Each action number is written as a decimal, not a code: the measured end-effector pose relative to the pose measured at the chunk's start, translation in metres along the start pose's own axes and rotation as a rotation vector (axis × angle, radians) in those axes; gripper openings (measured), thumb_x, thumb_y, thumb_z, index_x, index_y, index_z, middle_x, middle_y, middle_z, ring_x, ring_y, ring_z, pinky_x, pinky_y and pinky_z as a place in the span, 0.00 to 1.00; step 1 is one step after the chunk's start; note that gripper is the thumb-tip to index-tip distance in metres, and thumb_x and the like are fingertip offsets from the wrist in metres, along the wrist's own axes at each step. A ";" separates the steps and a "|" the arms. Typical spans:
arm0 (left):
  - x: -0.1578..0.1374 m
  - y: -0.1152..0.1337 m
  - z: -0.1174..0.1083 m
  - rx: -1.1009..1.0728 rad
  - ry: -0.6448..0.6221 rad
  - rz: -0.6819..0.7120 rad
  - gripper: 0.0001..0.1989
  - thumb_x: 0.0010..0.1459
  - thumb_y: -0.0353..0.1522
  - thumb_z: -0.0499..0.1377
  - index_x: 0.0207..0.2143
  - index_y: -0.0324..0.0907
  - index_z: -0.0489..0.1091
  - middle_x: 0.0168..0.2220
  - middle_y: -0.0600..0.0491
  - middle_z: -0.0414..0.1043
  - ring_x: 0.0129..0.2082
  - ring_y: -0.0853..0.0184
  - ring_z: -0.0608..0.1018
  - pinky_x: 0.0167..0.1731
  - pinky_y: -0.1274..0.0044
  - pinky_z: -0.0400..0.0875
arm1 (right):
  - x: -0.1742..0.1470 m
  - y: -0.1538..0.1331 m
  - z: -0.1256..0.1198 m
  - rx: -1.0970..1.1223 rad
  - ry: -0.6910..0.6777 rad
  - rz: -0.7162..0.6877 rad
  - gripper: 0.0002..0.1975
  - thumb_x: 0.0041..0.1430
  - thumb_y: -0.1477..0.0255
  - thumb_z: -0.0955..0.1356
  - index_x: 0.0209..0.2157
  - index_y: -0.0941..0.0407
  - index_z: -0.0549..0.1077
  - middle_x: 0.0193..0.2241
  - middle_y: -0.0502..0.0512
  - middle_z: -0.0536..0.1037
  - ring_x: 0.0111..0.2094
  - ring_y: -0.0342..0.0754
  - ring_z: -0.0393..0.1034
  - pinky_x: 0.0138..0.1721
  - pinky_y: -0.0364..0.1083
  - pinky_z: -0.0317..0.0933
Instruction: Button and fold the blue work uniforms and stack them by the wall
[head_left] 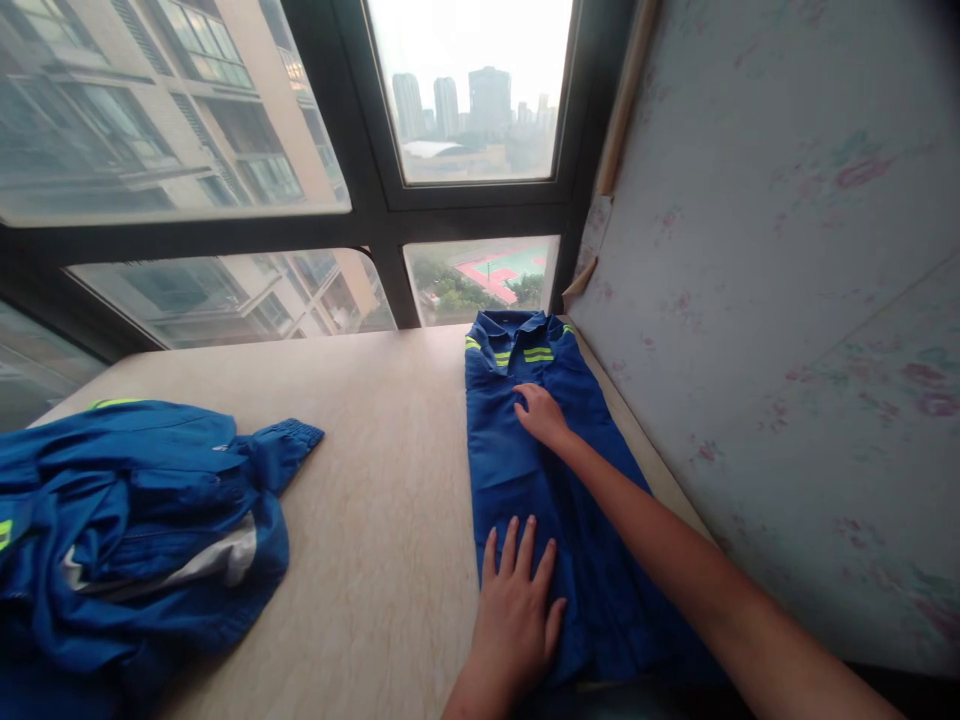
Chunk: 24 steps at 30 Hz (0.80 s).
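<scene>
A blue work jacket [502, 450] with a collar and yellow-green stripes lies folded into a long, narrow shape, its collar toward the window. Flat on its lower left part rests my left hand [517, 610], fingers spread and thumb to the right. Farther up, just below the collar, my right hand [541, 415] touches the cloth with its fingers slightly bent and a gap between thumb and fingers. Neither hand grips the fabric. The jacket's near end is partly hidden by my left hand and right forearm.
Another blue garment [172, 510] with a silver band lies crumpled at the left on the pale marbled ledge [367, 500]. Dark window frames [375, 215] border the far side. A floral-papered wall [787, 300] rises close along the right.
</scene>
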<state>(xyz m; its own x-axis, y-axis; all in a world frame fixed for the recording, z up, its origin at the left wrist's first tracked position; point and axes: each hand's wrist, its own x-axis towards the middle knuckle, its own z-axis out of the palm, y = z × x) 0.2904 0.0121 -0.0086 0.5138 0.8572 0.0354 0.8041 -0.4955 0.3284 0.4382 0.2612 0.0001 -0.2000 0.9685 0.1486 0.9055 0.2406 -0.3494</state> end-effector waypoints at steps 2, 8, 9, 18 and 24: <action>0.000 0.000 -0.001 -0.004 0.011 0.004 0.32 0.62 0.41 0.53 0.67 0.51 0.49 0.71 0.50 0.41 0.68 0.48 0.50 0.64 0.50 0.45 | -0.015 0.009 -0.010 -0.038 0.051 0.093 0.21 0.65 0.70 0.60 0.58 0.60 0.64 0.54 0.68 0.70 0.56 0.57 0.63 0.54 0.53 0.59; 0.000 -0.001 0.001 -0.016 0.031 0.006 0.32 0.62 0.41 0.53 0.67 0.51 0.51 0.70 0.50 0.42 0.68 0.48 0.50 0.64 0.50 0.45 | -0.035 0.023 -0.019 -0.230 -0.131 0.307 0.22 0.62 0.66 0.63 0.56 0.58 0.65 0.44 0.67 0.77 0.44 0.59 0.74 0.43 0.52 0.65; 0.000 -0.001 0.001 -0.021 0.032 0.006 0.32 0.62 0.41 0.53 0.67 0.51 0.51 0.70 0.50 0.42 0.68 0.48 0.50 0.64 0.50 0.46 | -0.034 0.023 -0.019 -0.229 -0.147 0.306 0.19 0.61 0.69 0.63 0.53 0.58 0.68 0.42 0.67 0.78 0.42 0.58 0.75 0.42 0.52 0.65; -0.001 -0.001 -0.001 -0.067 0.002 -0.010 0.31 0.63 0.43 0.51 0.67 0.52 0.51 0.70 0.50 0.41 0.69 0.48 0.49 0.64 0.49 0.46 | -0.028 0.016 -0.019 -0.155 -0.115 0.250 0.17 0.64 0.70 0.60 0.53 0.56 0.69 0.46 0.65 0.77 0.45 0.57 0.75 0.43 0.50 0.65; -0.002 -0.002 -0.001 -0.060 0.006 -0.007 0.32 0.62 0.41 0.54 0.67 0.53 0.51 0.71 0.51 0.41 0.69 0.49 0.49 0.64 0.50 0.47 | -0.056 0.016 -0.023 -0.055 -0.105 0.199 0.22 0.67 0.65 0.59 0.58 0.58 0.65 0.50 0.62 0.76 0.50 0.51 0.72 0.49 0.45 0.63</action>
<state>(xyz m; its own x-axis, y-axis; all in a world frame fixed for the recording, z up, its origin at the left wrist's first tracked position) 0.2872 0.0120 -0.0085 0.5060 0.8617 0.0380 0.7886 -0.4800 0.3842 0.4730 0.2091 0.0077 -0.0506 0.9986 -0.0161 0.9495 0.0431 -0.3107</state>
